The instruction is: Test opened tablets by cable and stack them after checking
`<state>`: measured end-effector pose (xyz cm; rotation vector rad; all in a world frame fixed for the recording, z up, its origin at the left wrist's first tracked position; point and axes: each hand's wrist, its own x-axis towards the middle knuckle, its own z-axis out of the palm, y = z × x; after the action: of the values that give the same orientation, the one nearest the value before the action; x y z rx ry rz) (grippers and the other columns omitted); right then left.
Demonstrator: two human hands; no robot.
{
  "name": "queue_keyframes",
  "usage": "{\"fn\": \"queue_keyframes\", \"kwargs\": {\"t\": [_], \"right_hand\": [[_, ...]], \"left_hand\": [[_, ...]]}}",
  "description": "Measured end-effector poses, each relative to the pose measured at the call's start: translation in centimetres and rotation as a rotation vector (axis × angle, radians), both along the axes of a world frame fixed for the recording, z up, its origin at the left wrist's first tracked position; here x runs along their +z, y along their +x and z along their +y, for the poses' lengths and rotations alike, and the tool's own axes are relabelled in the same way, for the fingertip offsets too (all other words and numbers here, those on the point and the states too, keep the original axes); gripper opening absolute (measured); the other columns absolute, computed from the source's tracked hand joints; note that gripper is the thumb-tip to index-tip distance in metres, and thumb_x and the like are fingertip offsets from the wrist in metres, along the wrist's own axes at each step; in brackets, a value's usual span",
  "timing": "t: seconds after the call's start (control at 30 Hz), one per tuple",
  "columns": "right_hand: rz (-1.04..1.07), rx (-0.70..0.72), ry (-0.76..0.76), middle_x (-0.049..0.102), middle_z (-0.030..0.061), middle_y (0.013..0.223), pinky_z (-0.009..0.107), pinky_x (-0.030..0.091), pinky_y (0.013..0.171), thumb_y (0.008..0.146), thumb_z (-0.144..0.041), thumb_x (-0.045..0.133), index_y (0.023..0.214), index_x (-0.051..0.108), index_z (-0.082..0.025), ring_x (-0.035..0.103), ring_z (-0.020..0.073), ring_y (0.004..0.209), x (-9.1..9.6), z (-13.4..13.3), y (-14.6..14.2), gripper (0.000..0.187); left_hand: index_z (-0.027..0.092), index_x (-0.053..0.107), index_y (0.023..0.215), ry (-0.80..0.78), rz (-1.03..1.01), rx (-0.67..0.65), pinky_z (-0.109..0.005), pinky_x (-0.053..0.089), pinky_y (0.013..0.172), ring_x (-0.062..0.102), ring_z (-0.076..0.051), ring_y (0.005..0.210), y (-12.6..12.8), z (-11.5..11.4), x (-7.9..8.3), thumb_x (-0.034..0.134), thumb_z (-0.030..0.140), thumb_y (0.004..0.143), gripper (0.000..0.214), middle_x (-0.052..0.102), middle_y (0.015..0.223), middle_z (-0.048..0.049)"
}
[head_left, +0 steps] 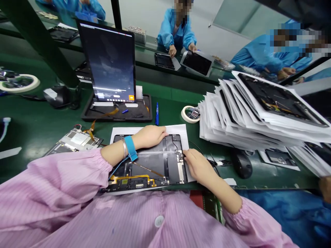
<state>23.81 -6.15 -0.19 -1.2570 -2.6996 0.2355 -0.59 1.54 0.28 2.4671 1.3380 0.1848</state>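
An opened tablet (152,165) lies on a white sheet (184,132) in front of me, its dark panels, orange flex cables and small circuit board showing. My left hand (151,136) rests across the tablet's far part, fingers stretched out together toward the right, with a blue strap (130,148) and a bangle at the wrist. At the tablet's right edge, beside the small circuit board (179,156), are the closed fingertips of my right hand (199,167). What those fingertips pinch, if anything, is too small to make out.
A lit screen (108,65) stands in a black tray (119,117) behind the tablet. Right of it are a blue pen (157,113), a tape roll (190,114), a tall stack of sheets and panels (240,117) and a mouse (241,163). Co-workers in blue sit beyond.
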Motion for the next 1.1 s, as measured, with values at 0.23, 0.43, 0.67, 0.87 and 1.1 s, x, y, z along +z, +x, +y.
{"fn": "queue_keyframes", "kwargs": {"t": [0.23,0.43,0.67,0.87,1.1], "right_hand": [[0.269,-0.119,-0.115,0.062,0.0086,0.103,0.036,0.053,0.078,0.092,-0.029,0.047,0.120,0.048,-0.020,0.061,0.0202,0.088,0.0,0.6,2.1,0.029],[0.328,-0.177,0.152,0.067,0.0038,0.092,0.035,0.053,0.075,0.091,-0.034,0.051,0.099,0.058,-0.026,0.065,0.0214,0.082,-1.5,1.3,3.6,0.014],[0.328,-0.149,0.043,0.065,0.0041,0.090,0.033,0.052,0.071,0.093,-0.034,0.044,0.101,0.059,-0.026,0.064,0.0209,0.082,-0.8,1.7,3.6,0.018],[0.358,-0.187,-0.041,0.063,0.0048,0.087,0.032,0.049,0.074,0.093,-0.032,0.047,0.095,0.059,-0.023,0.060,0.0196,0.082,-0.1,1.4,2.8,0.015],[0.440,-0.275,-0.276,0.065,0.0026,0.085,0.030,0.049,0.072,0.088,-0.033,0.056,0.092,0.061,-0.021,0.061,0.0177,0.079,0.7,0.9,2.4,0.014]], "left_hand": [[0.017,0.059,0.091,0.036,0.005,0.005,-0.030,0.044,0.066,0.065,-0.023,0.077,0.1,0.0,0.0,0.027,0.039,0.096,0.039,0.069,0.086,-0.0085],[0.018,0.058,0.093,0.063,0.008,-0.003,-0.032,0.047,0.065,0.066,-0.024,0.079,0.2,0.3,-0.2,0.027,0.042,0.096,0.039,0.070,0.087,-0.0092],[0.017,0.057,0.094,0.060,0.026,0.002,-0.033,0.047,0.066,0.066,-0.025,0.079,0.1,0.3,-0.2,0.026,0.041,0.096,0.039,0.069,0.087,-0.0106],[0.017,0.058,0.094,0.043,0.028,-0.014,-0.031,0.045,0.067,0.066,-0.023,0.079,0.2,0.1,0.2,0.027,0.040,0.096,0.038,0.069,0.088,-0.0089],[0.016,0.058,0.093,0.031,0.075,0.004,-0.029,0.043,0.066,0.065,-0.022,0.077,0.1,-0.1,0.1,0.026,0.041,0.096,0.040,0.069,0.086,-0.0088]]}}
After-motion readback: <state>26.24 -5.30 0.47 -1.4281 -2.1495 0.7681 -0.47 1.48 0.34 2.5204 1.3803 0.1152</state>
